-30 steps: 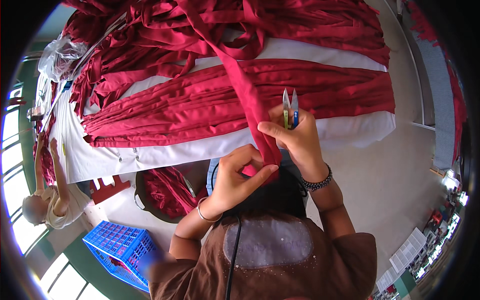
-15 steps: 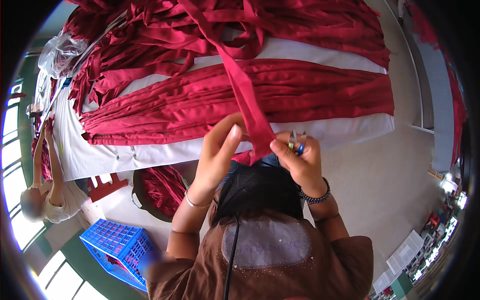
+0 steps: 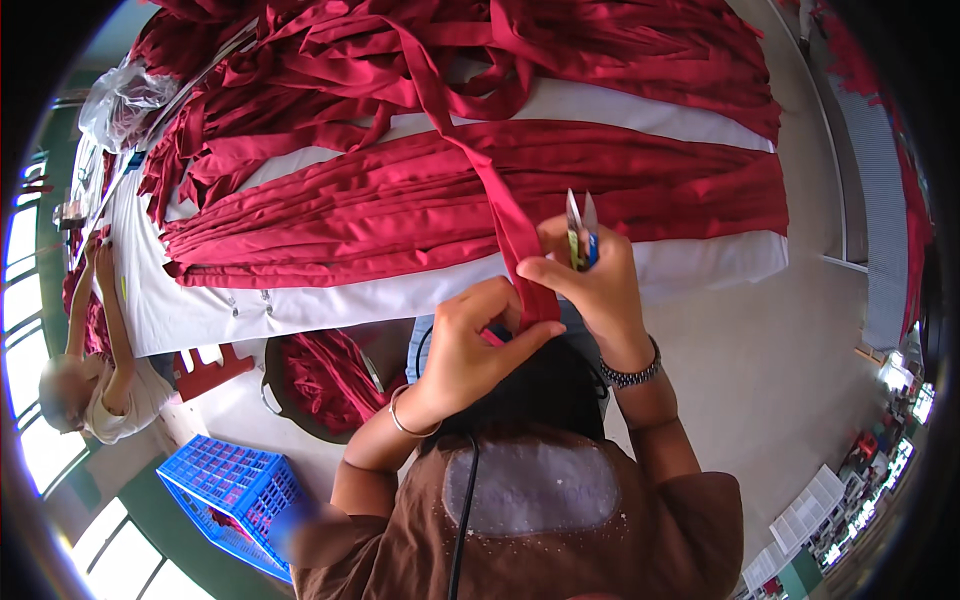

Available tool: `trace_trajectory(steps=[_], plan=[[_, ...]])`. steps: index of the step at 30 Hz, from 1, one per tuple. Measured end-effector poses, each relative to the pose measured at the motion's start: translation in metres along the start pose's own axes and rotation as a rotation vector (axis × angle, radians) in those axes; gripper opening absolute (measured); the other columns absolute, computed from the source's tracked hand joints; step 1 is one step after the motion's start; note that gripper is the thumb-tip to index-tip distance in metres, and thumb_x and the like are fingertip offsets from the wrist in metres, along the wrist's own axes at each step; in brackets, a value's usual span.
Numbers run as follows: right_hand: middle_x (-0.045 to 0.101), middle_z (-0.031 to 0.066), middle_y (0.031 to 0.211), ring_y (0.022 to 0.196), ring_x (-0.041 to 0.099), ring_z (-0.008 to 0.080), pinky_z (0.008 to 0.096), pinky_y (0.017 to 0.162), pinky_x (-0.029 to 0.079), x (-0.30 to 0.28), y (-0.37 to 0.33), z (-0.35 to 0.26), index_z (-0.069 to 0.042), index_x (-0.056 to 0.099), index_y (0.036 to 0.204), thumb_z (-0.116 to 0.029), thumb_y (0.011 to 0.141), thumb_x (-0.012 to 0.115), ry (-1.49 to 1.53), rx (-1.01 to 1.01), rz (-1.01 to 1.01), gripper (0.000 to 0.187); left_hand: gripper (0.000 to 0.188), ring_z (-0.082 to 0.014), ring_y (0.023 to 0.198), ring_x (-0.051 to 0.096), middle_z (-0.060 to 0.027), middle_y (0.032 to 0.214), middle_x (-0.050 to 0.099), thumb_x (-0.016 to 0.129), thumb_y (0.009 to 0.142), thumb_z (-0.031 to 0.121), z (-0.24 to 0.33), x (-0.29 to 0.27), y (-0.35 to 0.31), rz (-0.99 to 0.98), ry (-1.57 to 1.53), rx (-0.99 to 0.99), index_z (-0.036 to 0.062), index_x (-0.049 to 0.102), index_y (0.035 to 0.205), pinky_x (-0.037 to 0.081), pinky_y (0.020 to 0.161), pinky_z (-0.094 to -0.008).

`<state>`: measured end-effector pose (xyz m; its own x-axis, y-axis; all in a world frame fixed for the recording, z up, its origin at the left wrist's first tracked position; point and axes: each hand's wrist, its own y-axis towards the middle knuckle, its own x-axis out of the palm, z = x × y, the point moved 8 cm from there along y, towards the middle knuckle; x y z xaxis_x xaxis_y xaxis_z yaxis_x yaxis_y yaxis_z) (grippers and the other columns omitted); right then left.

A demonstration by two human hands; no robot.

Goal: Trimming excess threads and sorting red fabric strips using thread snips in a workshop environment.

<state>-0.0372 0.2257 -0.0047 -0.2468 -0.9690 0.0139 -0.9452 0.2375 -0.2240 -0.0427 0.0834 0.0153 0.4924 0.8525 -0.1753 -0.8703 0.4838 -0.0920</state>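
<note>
A long dark-red fabric strip (image 3: 508, 215) runs down from the far heap on the table to my hands. My left hand (image 3: 475, 345) is closed on its near end, thumb and fingers pinching the folded cloth in front of my body. Just above and to the right, my right hand (image 3: 608, 290) is closed around small thread snips (image 3: 582, 225). Their two pointed blades stick up past the fingers, slightly apart. The thumb of that hand lies against the strip's right edge; whether it also grips the cloth is hard to tell.
Gathered red strips (image 3: 650, 190) lie across the white-covered table (image 3: 300, 310), with a bigger heap (image 3: 620, 60) behind. At left are a dark tub (image 3: 275, 385) of red cloth, a blue crate (image 3: 225, 480), a clear plastic bag (image 3: 125, 100) and another person (image 3: 110, 395) reaching toward the table.
My left hand has moved down and right along the strip to its near end. My right hand has risen and turned, so the snips' blades point upward.
</note>
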Motion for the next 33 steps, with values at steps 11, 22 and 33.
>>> trace_trajectory(steps=[11, 22, 33], plan=[[0.04, -0.008, 0.052, 0.046, 0.032, 0.0006, 0.0222, 0.042, 0.021, -0.003, -0.009, 0.004, -0.003, 0.06, 0.072, -0.02, 0.09, 0.065, 0.158, 0.096, -0.097, 0.025, 0.018, -0.0064, 0.062, 0.052, -0.0029, 0.07, 0.059, 0.071, 0.084, 0.013, -0.03, -0.012, -0.011, -0.08, -0.155, -0.13, -0.0019, 0.062, 0.08, 0.041, 0.056, -0.0222], [0.038, -0.0084, 0.056, 0.05, 0.032, 0.0007, 0.0216, 0.046, 0.024, 0.005, -0.045, 0.011, -0.005, 0.057, 0.074, -0.013, 0.093, 0.059, 0.172, 0.145, -0.213, 0.022, 0.039, -0.0183, 0.099, 0.06, -0.0134, 0.113, 0.061, 0.04, 0.1, 0.019, -0.02, 0.01, 0.041, -0.206, -0.912, -0.277, -0.0053, 0.045, 0.13, 0.046, 0.089, -0.0301], [0.043, -0.0074, 0.061, 0.054, 0.034, 0.0014, 0.0224, 0.049, 0.026, 0.012, -0.075, 0.027, -0.001, 0.064, 0.089, -0.01, 0.092, 0.06, 0.264, 0.23, -0.364, 0.01, 0.035, -0.0244, 0.097, 0.063, -0.0126, 0.125, 0.055, 0.043, 0.099, 0.019, 0.072, -0.105, 0.125, 0.122, -0.786, 0.356, 0.0028, 0.042, 0.13, 0.05, 0.084, -0.0359]])
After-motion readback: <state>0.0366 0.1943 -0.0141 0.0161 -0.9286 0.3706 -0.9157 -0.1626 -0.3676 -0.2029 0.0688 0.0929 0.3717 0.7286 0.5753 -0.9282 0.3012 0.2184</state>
